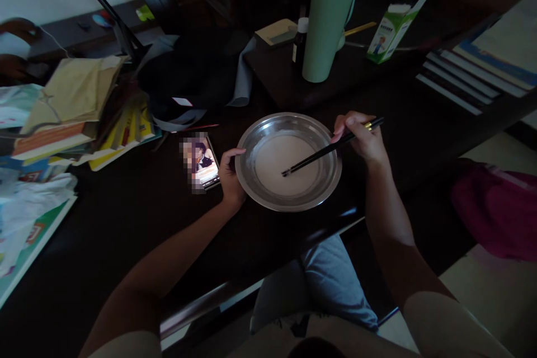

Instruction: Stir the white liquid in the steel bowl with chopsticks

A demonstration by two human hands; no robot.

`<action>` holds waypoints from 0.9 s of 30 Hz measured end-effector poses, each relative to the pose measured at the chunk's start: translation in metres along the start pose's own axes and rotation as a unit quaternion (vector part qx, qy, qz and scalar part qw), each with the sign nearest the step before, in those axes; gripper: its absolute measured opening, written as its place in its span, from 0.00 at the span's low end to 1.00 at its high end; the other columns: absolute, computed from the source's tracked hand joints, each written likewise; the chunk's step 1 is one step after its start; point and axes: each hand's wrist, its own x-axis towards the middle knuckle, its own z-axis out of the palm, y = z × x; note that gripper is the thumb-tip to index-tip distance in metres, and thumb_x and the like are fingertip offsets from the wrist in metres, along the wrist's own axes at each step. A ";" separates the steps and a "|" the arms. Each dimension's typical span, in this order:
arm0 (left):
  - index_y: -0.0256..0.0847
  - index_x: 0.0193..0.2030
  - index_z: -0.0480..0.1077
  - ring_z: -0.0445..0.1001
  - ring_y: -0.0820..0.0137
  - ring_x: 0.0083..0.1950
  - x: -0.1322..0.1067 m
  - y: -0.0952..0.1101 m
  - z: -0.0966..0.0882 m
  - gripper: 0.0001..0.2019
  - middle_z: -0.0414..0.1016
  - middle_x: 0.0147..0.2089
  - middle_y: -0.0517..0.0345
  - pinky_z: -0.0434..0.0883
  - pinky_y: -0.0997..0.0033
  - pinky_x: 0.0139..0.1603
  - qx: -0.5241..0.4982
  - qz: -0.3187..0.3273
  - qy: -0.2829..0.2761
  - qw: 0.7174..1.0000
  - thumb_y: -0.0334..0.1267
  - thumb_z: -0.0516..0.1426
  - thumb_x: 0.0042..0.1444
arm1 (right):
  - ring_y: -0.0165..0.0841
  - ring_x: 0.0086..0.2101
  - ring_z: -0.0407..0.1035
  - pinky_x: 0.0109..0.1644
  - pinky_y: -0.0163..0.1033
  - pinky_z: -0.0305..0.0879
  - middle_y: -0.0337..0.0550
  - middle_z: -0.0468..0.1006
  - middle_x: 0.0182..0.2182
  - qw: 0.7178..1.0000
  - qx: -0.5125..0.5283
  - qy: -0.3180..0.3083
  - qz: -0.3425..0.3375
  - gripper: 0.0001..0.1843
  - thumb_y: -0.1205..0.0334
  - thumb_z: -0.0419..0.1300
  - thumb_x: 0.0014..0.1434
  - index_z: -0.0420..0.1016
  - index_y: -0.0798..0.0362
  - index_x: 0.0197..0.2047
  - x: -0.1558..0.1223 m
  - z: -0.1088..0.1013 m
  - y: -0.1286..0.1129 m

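Note:
A round metal bowl [289, 203] stands on the dark table, with a pale, milky liquid [272, 159] in it. My left hand [231, 178] grips the bowl's left side, its thumb over the rim. In my right hand [364, 137], above the right rim, is a pair of black chopsticks [323, 151] with gold bands near the upper ends. Their tips point down and left into the bowl, at the middle of the liquid. Whether the tips are dipped in is hard to tell. Just left of my left hand lies a lit phone [205, 162].
Beyond the bowl stand a tall green cylinder [331, 17], a small dark bottle [299, 42] and a green-and-white carton [388, 33]. Books are stacked at right [474, 81] and left [67, 95]. A dark bag [193, 72] lies behind the phone.

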 end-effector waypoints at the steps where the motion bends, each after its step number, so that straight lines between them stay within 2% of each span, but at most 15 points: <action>1: 0.49 0.43 0.79 0.78 0.67 0.40 0.000 0.000 0.000 0.16 0.80 0.40 0.61 0.75 0.67 0.40 -0.001 0.000 0.001 1.000 0.46 0.76 0.50 | 0.36 0.26 0.75 0.36 0.45 0.74 0.38 0.80 0.21 1.000 -0.002 -0.023 -0.002 0.26 0.31 0.68 0.61 0.83 0.44 0.27 0.000 0.000 -0.001; 3: 0.49 0.43 0.79 0.78 0.68 0.40 0.000 0.000 0.001 0.17 0.80 0.40 0.61 0.75 0.67 0.40 -0.002 0.000 0.006 1.000 0.46 0.75 0.50 | 0.36 0.29 0.77 0.37 0.46 0.74 0.39 0.82 0.24 0.997 -0.014 -0.069 -0.008 0.25 0.33 0.68 0.62 0.85 0.44 0.28 -0.001 0.001 -0.002; 5: 0.48 0.43 0.79 0.78 0.68 0.39 0.000 0.000 0.002 0.16 0.80 0.40 0.61 0.75 0.67 0.41 -0.002 0.002 0.010 1.000 0.46 0.75 0.51 | 0.36 0.31 0.77 0.38 0.45 0.73 0.39 0.83 0.25 0.996 -0.032 -0.083 -0.019 0.24 0.34 0.68 0.63 0.85 0.43 0.28 0.000 0.001 -0.001; 7: 0.48 0.43 0.79 0.78 0.69 0.39 0.000 0.000 0.002 0.15 0.80 0.40 0.62 0.75 0.68 0.40 -0.002 0.008 0.012 1.000 0.46 0.75 0.52 | 0.36 0.31 0.78 0.39 0.45 0.72 0.38 0.83 0.24 0.997 -0.050 -0.058 -0.023 0.23 0.34 0.68 0.63 0.85 0.43 0.27 0.001 0.001 0.000; 10: 0.48 0.43 0.80 0.78 0.70 0.39 0.000 0.000 0.002 0.14 0.81 0.39 0.62 0.75 0.69 0.41 -0.003 0.012 0.011 1.000 0.46 0.75 0.53 | 0.37 0.30 0.77 0.40 0.47 0.74 0.37 0.80 0.23 0.998 -0.054 0.012 -0.019 0.25 0.32 0.69 0.61 0.82 0.43 0.26 0.004 0.000 0.003; 14: 0.48 0.43 0.80 0.79 0.69 0.40 0.000 0.001 0.001 0.16 0.81 0.40 0.62 0.76 0.68 0.41 0.005 0.009 0.010 1.000 0.46 0.76 0.51 | 0.36 0.23 0.72 0.33 0.46 0.72 0.37 0.76 0.18 0.997 -0.013 0.073 -0.015 0.30 0.26 0.68 0.57 0.79 0.45 0.24 0.004 -0.001 0.003; 16: 0.48 0.43 0.79 0.79 0.68 0.40 0.000 0.001 0.001 0.16 0.81 0.40 0.62 0.76 0.67 0.41 0.005 0.006 0.005 1.000 0.46 0.75 0.52 | 0.36 0.23 0.72 0.32 0.45 0.71 0.37 0.76 0.17 0.999 -0.003 0.046 -0.010 0.30 0.26 0.68 0.57 0.80 0.44 0.24 0.002 0.000 0.001; 20: 0.49 0.43 0.79 0.78 0.68 0.40 0.000 0.000 0.000 0.15 0.80 0.40 0.62 0.76 0.66 0.42 0.001 0.004 -0.002 1.000 0.45 0.75 0.53 | 0.37 0.29 0.76 0.38 0.47 0.73 0.39 0.81 0.23 0.998 -0.018 -0.060 -0.007 0.25 0.32 0.69 0.61 0.84 0.43 0.26 -0.001 0.001 -0.002; 22: 0.49 0.44 0.79 0.78 0.68 0.40 0.000 -0.001 0.000 0.14 0.80 0.41 0.61 0.76 0.66 0.41 0.003 0.007 -0.001 1.000 0.45 0.74 0.54 | 0.38 0.32 0.77 0.39 0.47 0.73 0.39 0.81 0.24 0.997 -0.037 -0.069 -0.015 0.24 0.34 0.68 0.63 0.84 0.43 0.26 -0.001 0.001 -0.001; 24: 0.49 0.44 0.79 0.77 0.68 0.40 0.000 -0.001 0.000 0.14 0.80 0.41 0.61 0.75 0.66 0.41 0.003 0.007 0.002 1.000 0.45 0.74 0.54 | 0.37 0.31 0.77 0.39 0.46 0.72 0.39 0.81 0.24 0.998 -0.046 -0.043 -0.022 0.24 0.35 0.68 0.63 0.83 0.43 0.25 0.001 0.000 0.002; 27: 0.49 0.43 0.79 0.77 0.68 0.39 0.000 -0.002 0.000 0.14 0.80 0.40 0.62 0.75 0.67 0.41 0.000 0.001 0.006 1.000 0.44 0.75 0.53 | 0.35 0.27 0.74 0.36 0.46 0.71 0.38 0.79 0.22 0.999 -0.021 0.027 -0.025 0.25 0.34 0.69 0.62 0.82 0.44 0.25 0.003 -0.002 0.005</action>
